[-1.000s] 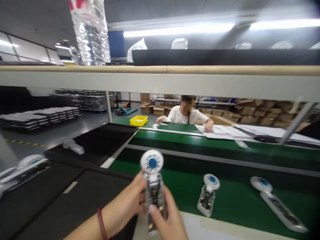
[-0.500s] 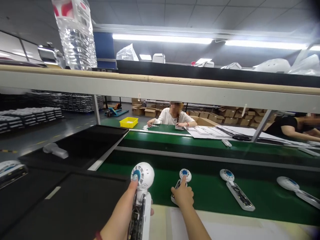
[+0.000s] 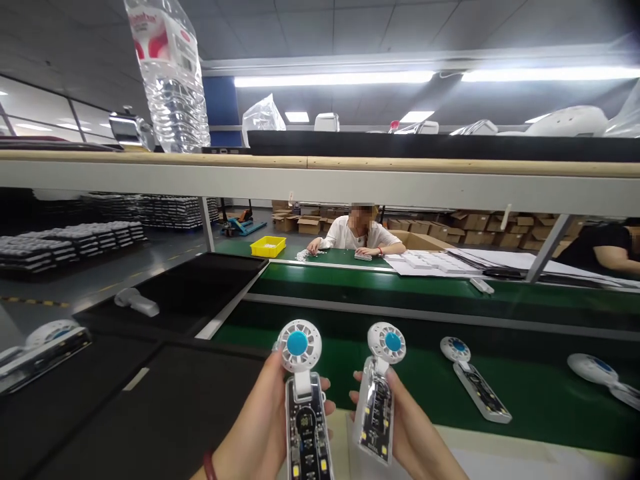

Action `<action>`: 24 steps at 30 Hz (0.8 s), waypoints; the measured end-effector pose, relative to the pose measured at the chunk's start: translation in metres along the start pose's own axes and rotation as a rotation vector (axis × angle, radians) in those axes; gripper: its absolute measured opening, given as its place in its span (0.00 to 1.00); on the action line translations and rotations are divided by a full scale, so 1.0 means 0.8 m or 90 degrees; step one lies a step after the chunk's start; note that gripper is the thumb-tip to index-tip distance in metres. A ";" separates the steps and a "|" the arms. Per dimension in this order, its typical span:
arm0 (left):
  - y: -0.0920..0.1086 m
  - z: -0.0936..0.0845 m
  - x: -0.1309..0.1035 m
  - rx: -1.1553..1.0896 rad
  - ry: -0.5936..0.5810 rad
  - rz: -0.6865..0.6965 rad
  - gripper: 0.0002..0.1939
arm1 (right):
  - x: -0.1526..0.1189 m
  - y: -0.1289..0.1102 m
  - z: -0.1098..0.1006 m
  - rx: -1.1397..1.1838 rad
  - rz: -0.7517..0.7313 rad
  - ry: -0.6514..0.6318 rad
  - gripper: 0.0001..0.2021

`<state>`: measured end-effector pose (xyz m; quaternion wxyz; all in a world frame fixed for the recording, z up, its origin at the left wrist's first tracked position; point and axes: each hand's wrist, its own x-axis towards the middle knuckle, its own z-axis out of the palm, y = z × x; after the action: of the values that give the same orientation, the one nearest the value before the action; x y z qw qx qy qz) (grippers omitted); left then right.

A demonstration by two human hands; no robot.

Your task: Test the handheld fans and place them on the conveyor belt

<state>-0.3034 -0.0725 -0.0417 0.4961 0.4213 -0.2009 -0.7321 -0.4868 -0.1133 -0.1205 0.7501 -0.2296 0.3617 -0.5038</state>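
at the near edge of the green belt (image 3: 420, 367), both hands are full! the left hand (image 3: 267, 417) has its fingers curled round a white-headed device (image 3: 306, 423), thumb up beside the round head, fingertips peeking out opposite. the right hand (image 3: 406, 413) grips a second device (image 3: 376, 407), thumb one side, fingertips the other. side by side they stand, apart, a third device (image 3: 480, 387) lying on the belt rightward.

Bright white tube lights (image 3: 335, 79) glare across the upper frame.
Green belt (image 3: 310, 272) gleams faintly at centre; vignetting darkens the upper-right corner; edges look stretched.
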 end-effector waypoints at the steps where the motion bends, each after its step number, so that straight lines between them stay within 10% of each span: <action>1: -0.001 0.002 -0.001 0.009 -0.007 0.003 0.28 | -0.008 -0.005 0.006 0.025 0.020 -0.015 0.24; 14: -0.009 0.011 -0.009 0.063 -0.004 -0.011 0.23 | -0.052 -0.007 0.033 -0.173 -0.097 0.097 0.28; 24: -0.007 0.003 -0.014 -0.006 -0.026 -0.074 0.20 | -0.088 -0.005 0.052 -0.047 -0.061 -0.012 0.30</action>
<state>-0.3070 -0.0602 -0.0397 0.4505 0.4152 -0.1825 -0.7690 -0.4732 -0.0507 -0.0694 0.7194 -0.2787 0.3615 -0.5236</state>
